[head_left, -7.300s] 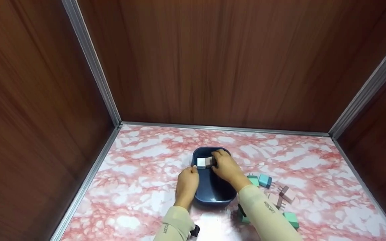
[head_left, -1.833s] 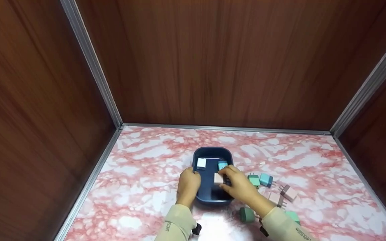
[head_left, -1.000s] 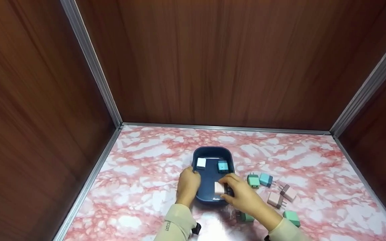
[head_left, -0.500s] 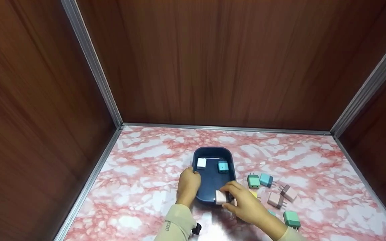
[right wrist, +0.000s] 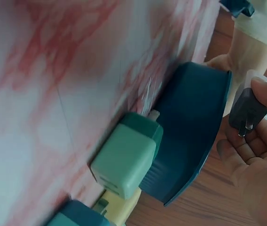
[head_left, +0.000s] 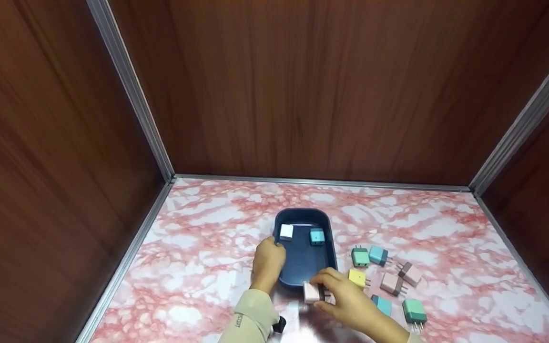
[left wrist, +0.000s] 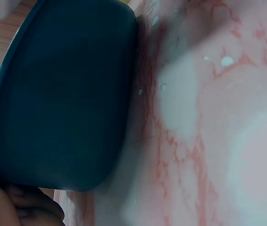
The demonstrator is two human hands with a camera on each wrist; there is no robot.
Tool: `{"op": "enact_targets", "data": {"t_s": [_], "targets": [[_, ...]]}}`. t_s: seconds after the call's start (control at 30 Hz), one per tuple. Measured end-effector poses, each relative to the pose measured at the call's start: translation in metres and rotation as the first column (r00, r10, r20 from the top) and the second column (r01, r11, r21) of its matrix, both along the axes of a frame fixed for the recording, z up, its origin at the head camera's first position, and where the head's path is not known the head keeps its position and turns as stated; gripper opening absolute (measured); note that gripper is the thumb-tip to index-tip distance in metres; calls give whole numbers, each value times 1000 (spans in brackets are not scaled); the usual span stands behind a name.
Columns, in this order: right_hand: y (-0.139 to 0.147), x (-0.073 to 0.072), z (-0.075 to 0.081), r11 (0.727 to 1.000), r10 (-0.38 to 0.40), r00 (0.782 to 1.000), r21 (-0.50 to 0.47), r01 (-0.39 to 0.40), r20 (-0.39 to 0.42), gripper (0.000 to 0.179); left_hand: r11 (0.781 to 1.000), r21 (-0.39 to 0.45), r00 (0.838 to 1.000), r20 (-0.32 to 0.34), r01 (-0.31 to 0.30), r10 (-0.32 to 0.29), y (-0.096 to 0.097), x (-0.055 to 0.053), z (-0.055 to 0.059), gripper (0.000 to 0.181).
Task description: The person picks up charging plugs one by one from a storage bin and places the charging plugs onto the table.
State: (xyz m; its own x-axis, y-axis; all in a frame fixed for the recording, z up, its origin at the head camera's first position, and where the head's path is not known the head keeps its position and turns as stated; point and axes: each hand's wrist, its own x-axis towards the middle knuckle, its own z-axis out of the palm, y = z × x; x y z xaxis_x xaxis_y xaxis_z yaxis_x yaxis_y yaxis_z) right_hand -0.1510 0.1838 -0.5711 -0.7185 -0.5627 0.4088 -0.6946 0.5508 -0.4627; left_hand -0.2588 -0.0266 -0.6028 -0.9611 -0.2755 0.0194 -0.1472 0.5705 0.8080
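My right hand [head_left: 350,302] pinches a pale pink plug charger [head_left: 311,292] with a dark prong end. In the head view it is at the near rim of a dark blue bin [head_left: 303,263]. The right wrist view shows the charger's dark end [right wrist: 247,109] and two metal prongs between thumb and fingers. My left hand [head_left: 268,262] grips the bin's left rim; its fingers [left wrist: 35,207] show at a corner of the left wrist view. Inside the bin, a white charger [head_left: 286,232] lies at far left and a light blue charger [head_left: 317,237] at far right.
Right of the bin lie a green charger [head_left: 360,257], a blue one [head_left: 378,255], a yellow one [head_left: 357,279], two pink chargers [head_left: 391,283], another blue one [head_left: 382,305] and another green one [head_left: 414,311]. Wood-look panels [head_left: 322,95] stand around the marbled tabletop [head_left: 198,267].
The right hand has carried the pink charger from inside the bin to its near rim. The light blue charger, unseen in the oldest frame, now shows in the bin. The left hand stays.
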Motion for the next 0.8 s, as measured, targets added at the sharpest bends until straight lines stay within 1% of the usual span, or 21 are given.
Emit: {"op": "enact_targets", "data": {"t_s": [0.07, 0.2, 0.47, 0.6, 0.8], "targets": [[-1, 2, -1, 1000, 5, 1000, 6, -5, -9, 46, 1000, 2, 1000, -5, 3, -3, 0, 0, 1, 18], [-1, 5, -3, 999, 14, 999, 33, -12, -39, 46, 1000, 5, 1000, 14, -2, 2, 0, 2, 2, 19], [0, 15, -8, 997, 51, 998, 56, -49, -36, 47, 1000, 6, 999, 32, 3, -3, -1, 1, 2, 18], [0, 18, -13, 996, 58, 998, 70, -56, -20, 46, 1000, -1, 1000, 23, -2, 2, -1, 1, 2, 18], [2, 17, -22, 995, 62, 998, 75, -64, 33, 44, 1000, -9, 1000, 15, -7, 7, -1, 1, 2, 18]]}}
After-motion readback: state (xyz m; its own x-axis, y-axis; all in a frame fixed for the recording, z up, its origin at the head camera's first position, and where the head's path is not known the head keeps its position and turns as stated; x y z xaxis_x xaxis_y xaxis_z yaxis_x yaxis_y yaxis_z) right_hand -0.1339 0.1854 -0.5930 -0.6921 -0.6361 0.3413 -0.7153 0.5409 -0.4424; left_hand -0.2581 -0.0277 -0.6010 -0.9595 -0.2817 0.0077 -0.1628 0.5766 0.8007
